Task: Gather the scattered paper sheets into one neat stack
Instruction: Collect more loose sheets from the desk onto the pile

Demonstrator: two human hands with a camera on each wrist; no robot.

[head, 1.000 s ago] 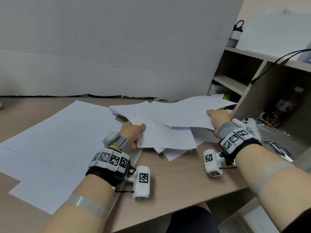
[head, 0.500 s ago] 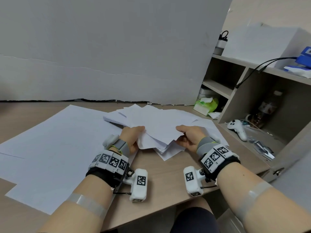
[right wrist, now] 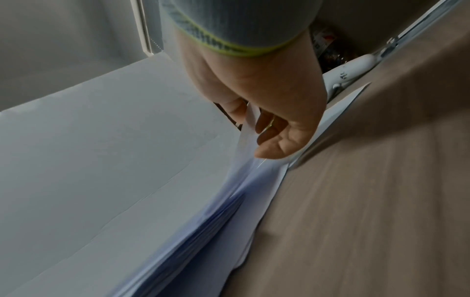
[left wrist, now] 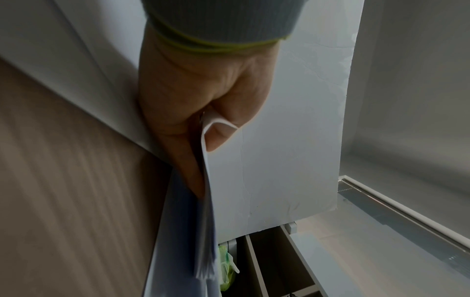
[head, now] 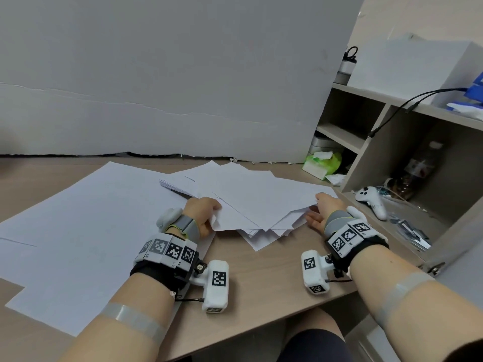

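Note:
A loose, fanned pile of white paper sheets lies in the middle of the wooden desk. My left hand grips the pile's left edge. In the left wrist view the left hand has its thumb on top and its fingers under the sheets. My right hand holds the pile's right edge. In the right wrist view the right hand pinches the sheets between thumb and fingers. Several larger white sheets lie flat on the left of the desk.
A grey board stands along the back of the desk. On the right is a shelf unit with a white controller on its lowest level, and a green tissue pack sits beside it. The desk's front edge runs just below my wrists.
My right hand first pushed the pile's right side in towards the left hand, then moved back out to the right. The pile now lies fanned wider. The left hand kept its grip.

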